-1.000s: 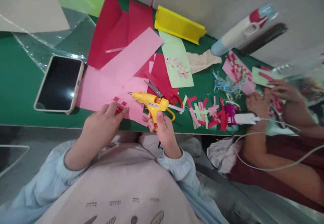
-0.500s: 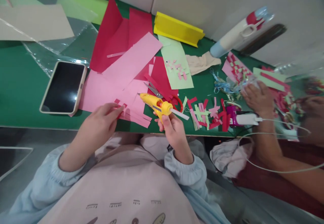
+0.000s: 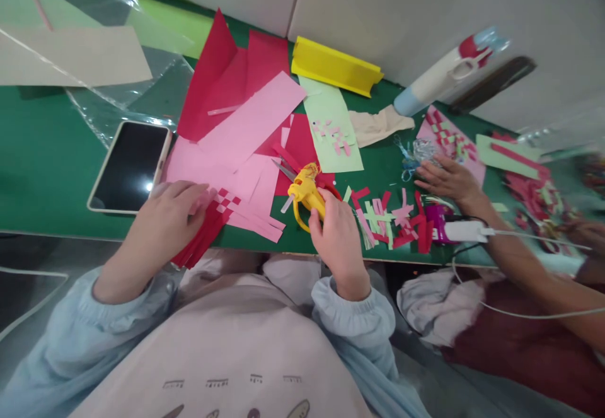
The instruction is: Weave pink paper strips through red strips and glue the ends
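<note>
My right hand (image 3: pixel 336 232) is wrapped round a yellow glue gun (image 3: pixel 307 192), whose clear glue stick points down to the left. Fingers bent, my left hand (image 3: pixel 165 226) rests on a woven piece of red and pink paper strips (image 3: pixel 224 201); its loose red strips hang over the table's front edge. Whether the left fingers pinch the paper is hidden. Pink sheets (image 3: pixel 255 115) lie beyond it. Scissors (image 3: pixel 331 190) with red handles lie partly under the glue gun, next to red paper.
A phone (image 3: pixel 130 166) lies at left, below clear plastic (image 3: pixel 163 68). Behind are a yellow folded piece (image 3: pixel 336 65) and a bottle (image 3: pixel 439 77). Paper scraps (image 3: pixel 387 216) and a purple device (image 3: pixel 437 222) lie at right. Another person's hand (image 3: pixel 449 181) reaches in there.
The glue gun has swung round and its nozzle no longer points left. My left hand has moved left, showing more of the woven red strips. The other person's hand has shifted left.
</note>
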{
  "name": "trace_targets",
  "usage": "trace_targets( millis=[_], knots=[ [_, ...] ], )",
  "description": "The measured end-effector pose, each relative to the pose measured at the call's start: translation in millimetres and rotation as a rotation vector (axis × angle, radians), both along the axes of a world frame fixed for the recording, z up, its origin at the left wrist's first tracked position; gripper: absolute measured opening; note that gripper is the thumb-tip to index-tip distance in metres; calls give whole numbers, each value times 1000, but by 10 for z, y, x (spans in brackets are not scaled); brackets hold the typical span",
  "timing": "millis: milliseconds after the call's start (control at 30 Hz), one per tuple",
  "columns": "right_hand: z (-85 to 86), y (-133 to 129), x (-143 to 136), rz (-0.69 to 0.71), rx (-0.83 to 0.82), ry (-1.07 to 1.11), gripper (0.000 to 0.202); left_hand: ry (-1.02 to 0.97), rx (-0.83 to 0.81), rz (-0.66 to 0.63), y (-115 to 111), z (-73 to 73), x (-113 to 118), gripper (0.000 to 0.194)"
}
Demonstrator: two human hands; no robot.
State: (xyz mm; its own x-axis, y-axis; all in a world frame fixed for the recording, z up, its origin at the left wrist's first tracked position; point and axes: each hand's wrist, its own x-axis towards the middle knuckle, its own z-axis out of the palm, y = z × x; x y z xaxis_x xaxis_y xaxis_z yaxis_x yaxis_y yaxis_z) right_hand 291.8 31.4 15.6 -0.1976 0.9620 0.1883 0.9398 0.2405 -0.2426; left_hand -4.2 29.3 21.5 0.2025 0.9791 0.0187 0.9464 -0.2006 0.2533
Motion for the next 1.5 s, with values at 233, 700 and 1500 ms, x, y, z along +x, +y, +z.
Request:
trace_targets(
  millis=[233,700,1500],
  knots=[
    [59,112,37,80,-58,-188,36,-50,-20,-297,213,-124,-22,47],
    [-14,157,103,48,-89,-198,29,-36,-24,-346,343,-164,12,40],
    [283,107,-575,409,-149,320,29,-616,-533,-43,209,204,-22,35]
  ],
)
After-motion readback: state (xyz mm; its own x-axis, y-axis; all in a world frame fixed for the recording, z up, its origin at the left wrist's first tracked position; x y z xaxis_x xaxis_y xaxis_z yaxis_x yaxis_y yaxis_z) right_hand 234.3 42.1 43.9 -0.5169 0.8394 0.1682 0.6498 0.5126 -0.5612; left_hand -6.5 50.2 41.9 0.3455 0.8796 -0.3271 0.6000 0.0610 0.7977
